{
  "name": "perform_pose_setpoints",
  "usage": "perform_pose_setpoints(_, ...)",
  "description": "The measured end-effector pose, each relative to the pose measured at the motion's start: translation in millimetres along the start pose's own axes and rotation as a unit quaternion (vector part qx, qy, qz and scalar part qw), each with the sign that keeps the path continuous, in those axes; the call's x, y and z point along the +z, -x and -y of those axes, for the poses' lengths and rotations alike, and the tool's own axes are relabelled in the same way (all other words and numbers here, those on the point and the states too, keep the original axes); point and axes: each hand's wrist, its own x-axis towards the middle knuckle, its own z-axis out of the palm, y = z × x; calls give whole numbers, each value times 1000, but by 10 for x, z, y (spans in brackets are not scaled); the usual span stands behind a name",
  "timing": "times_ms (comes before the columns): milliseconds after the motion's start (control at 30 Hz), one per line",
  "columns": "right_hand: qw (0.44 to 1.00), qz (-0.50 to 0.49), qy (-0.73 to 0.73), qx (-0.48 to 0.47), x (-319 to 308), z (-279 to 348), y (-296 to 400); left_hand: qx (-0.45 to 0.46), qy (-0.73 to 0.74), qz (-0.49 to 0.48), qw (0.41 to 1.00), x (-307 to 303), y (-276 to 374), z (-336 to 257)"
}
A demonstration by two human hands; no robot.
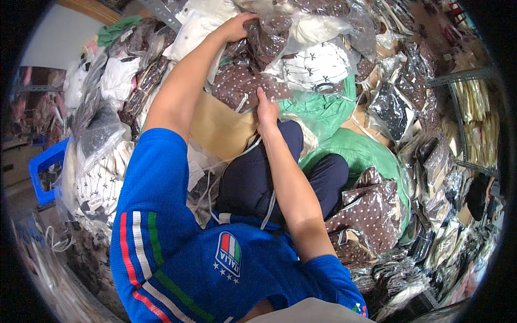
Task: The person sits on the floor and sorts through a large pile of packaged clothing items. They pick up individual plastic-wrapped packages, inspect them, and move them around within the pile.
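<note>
My left hand (237, 27) is at the far side of the pile, its fingers curled on a brown garment in clear plastic (268, 38). Nearer my lap, my right hand (267, 111) grips the near edge of a flat, plastic-wrapped brown garment with white polka dots (238, 84), thumb on top. Part of this package lies beneath other plastic bags. To its right is a bagged white garment with a black pattern (317, 66). A tan sheet or board (220, 129) lies just below the package, beside my knees. The fingertips under the package are hidden.
Green sacks (351, 151) lie against my right leg, with polka-dot packages (369, 210) beside them. Bagged garments (101, 181) are heaped at left near a blue plastic crate (46, 173). A metal shelf frame (460, 76) stands at right. White cords cross my lap.
</note>
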Motion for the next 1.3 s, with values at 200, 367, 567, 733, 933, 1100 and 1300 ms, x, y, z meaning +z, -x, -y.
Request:
perform_pose_setpoints(200,968,185,-170,-12,-626,890,756,13,39,-3,999,104,64,-71)
perform_pose_setpoints(367,938,187,-265,123,-1418,696,762,65,-51,-53,995,299,138,151)
perform_pose_setpoints(567,888,221,-392,95,-1888,520,770,26,-139,2,990,445,650,-425)
perform_pose_setpoints(733,890,224,-389,73,-1825,699,931,39,-226,37,973,531,1039,-588)
perform_pose_setpoints(933,901,195,-387,14,-1828,984,1099,39,-191,132,972,252,1164,-872)
perform_pose_setpoints(1100,938,87,-266,-207,-1621,1570,1507,-27,73,-48,996,217,1427,-951)
perform_pose_setpoints(1300,744,261,385,-480,-807,1646,2080,-75,888,-25,453,413,2121,-2200)
